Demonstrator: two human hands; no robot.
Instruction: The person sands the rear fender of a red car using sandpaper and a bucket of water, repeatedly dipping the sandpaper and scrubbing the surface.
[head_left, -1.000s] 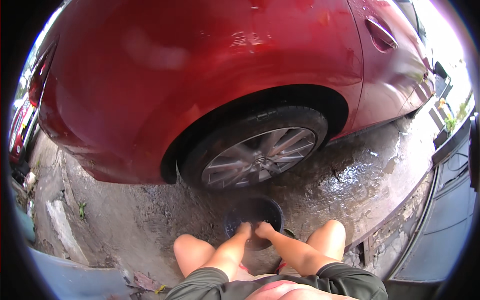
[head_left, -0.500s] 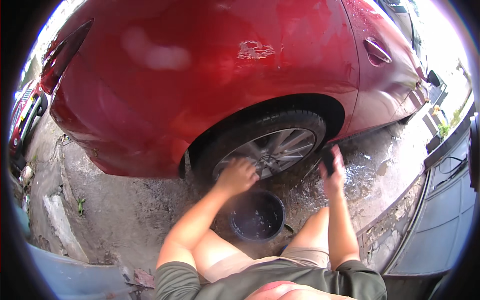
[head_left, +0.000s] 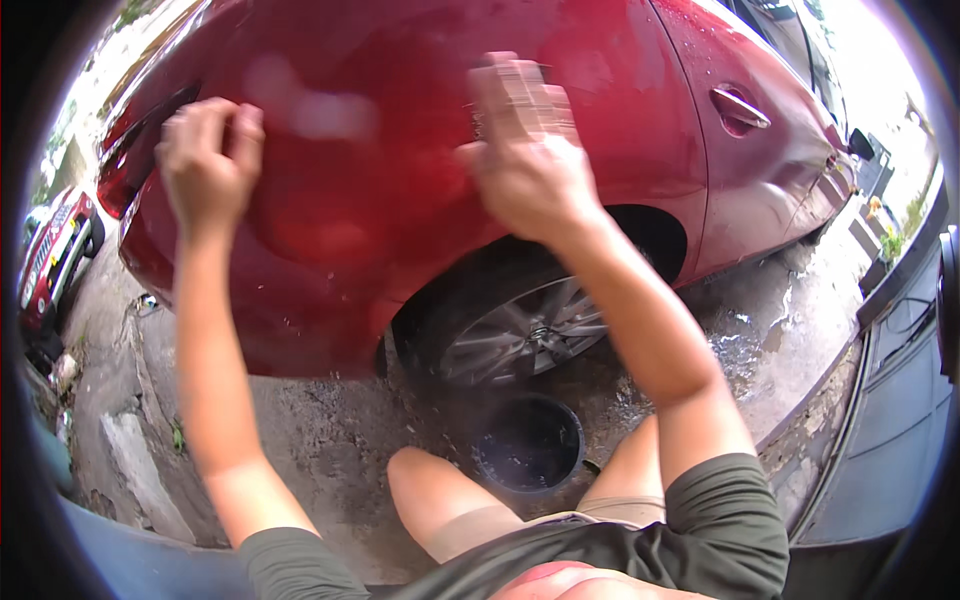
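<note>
Directly beyond both hands (head_left: 532, 175), the red car (head_left: 370, 225), wheel (head_left: 535, 338) below.

A distant red vehicle (head_left: 58, 252) stands left, a blue-grey panel (head_left: 886, 450) right.

1. My left grip (head_left: 212, 160) is before the rear side of the car (head_left: 370, 210), just right of the tail lamp (head_left: 130, 165).
2. My right grip (head_left: 528, 140) is before the same side, above the wheel (head_left: 530, 335) and left of the door handle (head_left: 742, 108); contact is unclear for both.
3. On the ground (head_left: 310, 440), the bucket (head_left: 579, 445) stands between my knees (head_left: 420, 475) and the wheel.
4. A second vehicle (head_left: 62, 250) stands far left, a panelled wall (head_left: 885, 440) far right.
</note>
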